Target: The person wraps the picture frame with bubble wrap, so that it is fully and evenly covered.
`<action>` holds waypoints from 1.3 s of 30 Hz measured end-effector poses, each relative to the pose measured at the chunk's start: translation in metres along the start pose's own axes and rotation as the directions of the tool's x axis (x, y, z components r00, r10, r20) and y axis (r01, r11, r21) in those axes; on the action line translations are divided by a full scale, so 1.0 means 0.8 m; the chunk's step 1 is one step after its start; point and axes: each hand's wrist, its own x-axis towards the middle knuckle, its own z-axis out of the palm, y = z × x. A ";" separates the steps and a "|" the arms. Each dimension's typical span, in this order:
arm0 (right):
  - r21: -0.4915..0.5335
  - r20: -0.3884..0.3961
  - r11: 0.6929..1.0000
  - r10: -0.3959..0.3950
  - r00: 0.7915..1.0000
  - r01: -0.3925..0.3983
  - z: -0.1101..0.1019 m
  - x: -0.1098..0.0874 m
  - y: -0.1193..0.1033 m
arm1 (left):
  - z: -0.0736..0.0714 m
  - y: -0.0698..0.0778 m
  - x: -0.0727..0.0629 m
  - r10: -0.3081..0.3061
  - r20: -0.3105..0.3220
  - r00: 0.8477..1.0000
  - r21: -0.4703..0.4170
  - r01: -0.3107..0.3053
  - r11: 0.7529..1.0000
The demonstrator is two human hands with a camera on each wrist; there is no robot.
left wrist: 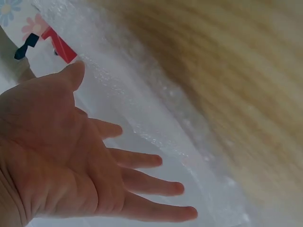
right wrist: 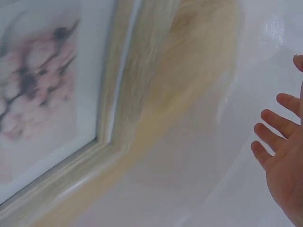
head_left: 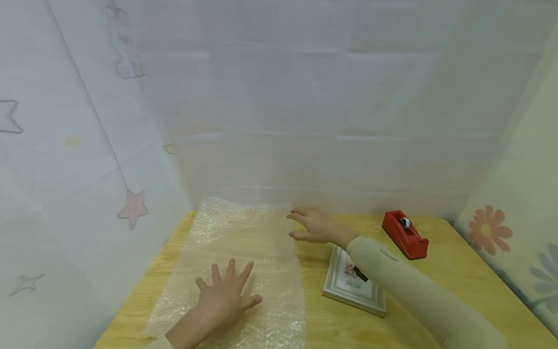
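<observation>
On the wooden table [head_left: 462, 271], bubble wrap [head_left: 248, 245] runs lengthwise front to back, left hand [head_left: 225, 294] and right hand [head_left: 318, 226] spread, released.

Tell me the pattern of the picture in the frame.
The picture has a pink floral pattern with dark streaks, clearest in the right wrist view.

Clear bubble wrap [head_left: 275, 269] lies spread across the table [head_left: 453, 276]. A silvery frame [head_left: 348, 290] with flower picture lies face up to its right.

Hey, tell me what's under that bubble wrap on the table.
The yellow wooden table shows through the bubble wrap; no other object is visible beneath it. What lies directly under the left hand is covered.
</observation>
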 end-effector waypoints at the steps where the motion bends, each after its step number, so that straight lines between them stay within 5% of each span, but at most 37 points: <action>1: 0.018 0.017 1.000 -0.008 1.000 0.008 0.003 0.007 -0.001 | -0.001 0.000 -0.005 -0.036 0.016 0.999 0.003 0.036 0.999; 6: 0.077 0.097 0.997 -0.006 0.995 -0.001 0.019 0.034 -0.007 | 0.000 0.002 -0.019 -0.154 0.075 0.985 -0.010 0.155 0.988; 13: 0.070 0.173 0.996 0.035 0.984 -0.048 0.038 0.046 -0.006 | 0.006 0.006 -0.027 -0.171 0.106 0.980 -0.036 0.176 0.984; 28: 0.039 0.298 0.998 0.028 0.954 -0.042 0.059 0.048 -0.006 | 0.001 0.003 -0.035 -0.042 0.104 0.994 -0.023 0.045 0.999; 39: 0.064 0.351 0.994 0.062 0.934 -0.089 0.054 0.022 -0.005 | 0.005 -0.009 -0.029 0.033 0.126 0.992 -0.051 -0.026 0.998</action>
